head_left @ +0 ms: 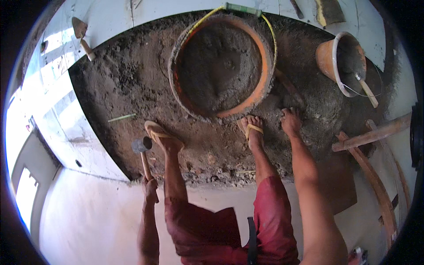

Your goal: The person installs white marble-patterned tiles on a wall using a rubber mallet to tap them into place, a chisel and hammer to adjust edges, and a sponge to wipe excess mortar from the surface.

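My left hand (150, 189) is wrapped round the wooden handle of a rubber mallet (145, 164). The mallet's dark grey head points away from me, beside my left foot. My right hand (290, 121) reaches down to the dark, lumpy ground right of my right foot, its fingers curled; what they hold, if anything, is hidden. Between and beyond my feet stands a large orange tub (256, 104) filled with wet grey mortar (216, 66). A yellow handle with a green grip arches over its far rim. Just beyond my right hand, a brown stick-like piece (288, 86) lies on the ground.
An orange bucket (326, 59) lies tilted at the far right, with a wooden-handled tool (368, 92) in it. A trowel (81, 33) rests at the far left near pale tiles (73, 119). A thin green strip (122, 118) and wooden beams (373, 138) lie about.
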